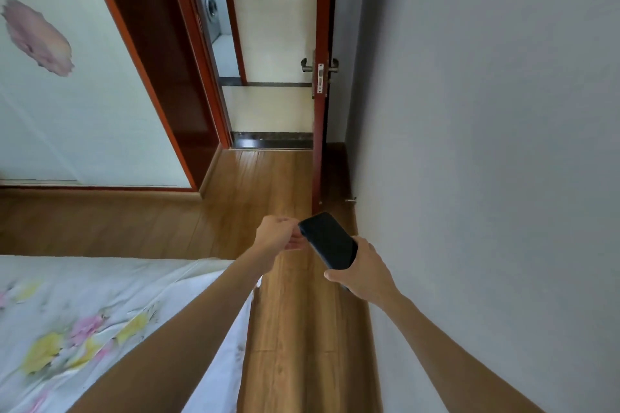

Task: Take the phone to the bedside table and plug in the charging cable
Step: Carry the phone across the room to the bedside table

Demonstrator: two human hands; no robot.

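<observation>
A dark phone [327,240] is held out in front of me over the wooden floor, tilted with its far end up and to the left. My right hand [360,270] grips its near end. My left hand [280,233] has its fingertips at the phone's far left edge, fingers curled; whether it grips the phone is unclear. No bedside table or charging cable is in view.
A bed with a floral sheet [100,322] fills the lower left. A grey wall [486,178] runs close along the right. Ahead, a red-framed door [320,111] stands open onto a tiled room. A wardrobe with a flower print [67,94] stands at left. Wooden floor [285,329] runs between bed and wall.
</observation>
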